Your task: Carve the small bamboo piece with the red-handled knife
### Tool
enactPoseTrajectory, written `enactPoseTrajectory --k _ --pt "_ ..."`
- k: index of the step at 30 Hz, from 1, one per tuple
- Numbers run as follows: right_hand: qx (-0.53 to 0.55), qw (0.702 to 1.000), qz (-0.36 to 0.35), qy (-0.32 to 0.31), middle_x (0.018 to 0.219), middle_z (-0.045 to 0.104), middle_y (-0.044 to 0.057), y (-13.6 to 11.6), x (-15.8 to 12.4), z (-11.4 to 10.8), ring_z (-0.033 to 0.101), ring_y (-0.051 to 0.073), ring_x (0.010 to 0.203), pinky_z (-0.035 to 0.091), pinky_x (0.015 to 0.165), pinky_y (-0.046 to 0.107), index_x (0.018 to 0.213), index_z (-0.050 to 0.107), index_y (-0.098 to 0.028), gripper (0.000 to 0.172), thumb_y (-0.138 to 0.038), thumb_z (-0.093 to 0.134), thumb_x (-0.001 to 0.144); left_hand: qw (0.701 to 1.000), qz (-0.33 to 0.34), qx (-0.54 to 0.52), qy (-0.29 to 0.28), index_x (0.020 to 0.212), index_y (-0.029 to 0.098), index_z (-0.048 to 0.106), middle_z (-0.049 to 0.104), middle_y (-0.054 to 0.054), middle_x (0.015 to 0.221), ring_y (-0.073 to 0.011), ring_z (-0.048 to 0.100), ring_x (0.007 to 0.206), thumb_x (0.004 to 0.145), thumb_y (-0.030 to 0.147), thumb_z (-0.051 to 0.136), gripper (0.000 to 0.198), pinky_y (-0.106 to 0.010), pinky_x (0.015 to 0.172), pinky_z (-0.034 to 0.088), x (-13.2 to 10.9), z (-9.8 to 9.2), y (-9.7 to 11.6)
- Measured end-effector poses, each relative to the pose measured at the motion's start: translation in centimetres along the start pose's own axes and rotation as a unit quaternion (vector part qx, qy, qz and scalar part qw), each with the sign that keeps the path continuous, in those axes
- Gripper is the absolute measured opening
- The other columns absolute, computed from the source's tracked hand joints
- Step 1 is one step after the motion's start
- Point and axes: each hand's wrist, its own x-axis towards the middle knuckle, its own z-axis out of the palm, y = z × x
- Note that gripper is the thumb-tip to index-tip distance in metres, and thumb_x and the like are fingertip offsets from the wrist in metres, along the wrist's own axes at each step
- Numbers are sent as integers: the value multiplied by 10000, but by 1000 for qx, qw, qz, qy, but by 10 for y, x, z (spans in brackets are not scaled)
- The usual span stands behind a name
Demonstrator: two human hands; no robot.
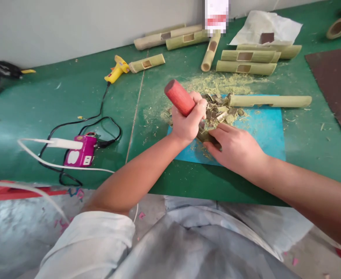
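My left hand [187,120] is wrapped around a thick red round handle [179,97], tilted with its free end up and to the left. The tool's lower end is hidden by my hand and the bamboo. My right hand [236,149] grips a short greenish bamboo piece [204,135], with thumb and fingers on its near end. Both hands are close together over a blue mat [266,133]. Behind them lies a heap of bamboo chips and shavings [221,112]. A long cut bamboo tube [270,101] rests across the mat's far edge.
Several notched bamboo tubes [246,68] lie toward the back of the green table [147,170]. A yellow glue gun [117,69] sits at left, its black cord near a purple power adapter [81,151]. A dark brown mat [336,85] lies at right.
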Motion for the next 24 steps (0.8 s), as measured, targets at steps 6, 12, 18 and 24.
enactPoseTrajectory --k 6,12,18,24 --pt "7 1000 -7 12 930 737 131 -1 0 0 650 235 796 384 659 341 966 801 -115 188 -254 679 1000 998 -11 63 -19 632 216 564 517 49 556 -89 469 501 990 580 759 547 -278 514 391 1 -1 2" --pt "2 1000 -9 9 941 745 136 -2 0 -2 658 238 803 390 664 342 974 804 -109 185 -246 681 998 995 22 88 -34 660 213 563 509 46 595 -84 456 525 1004 582 736 534 -270 530 384 -2 -4 -3" --pt "-1 1000 -16 1 939 742 139 -4 0 0 638 231 774 371 649 346 969 801 -101 203 -253 672 1011 991 41 100 -73 629 207 501 469 38 600 -87 411 523 1026 584 697 581 -300 534 342 0 -5 -3" --pt "2 1000 -11 0 951 742 142 -3 2 0 653 229 798 380 666 341 967 798 -94 213 -236 648 1023 996 15 49 -72 558 199 424 406 50 534 -76 364 492 938 636 792 687 -291 495 296 -2 -5 -2"
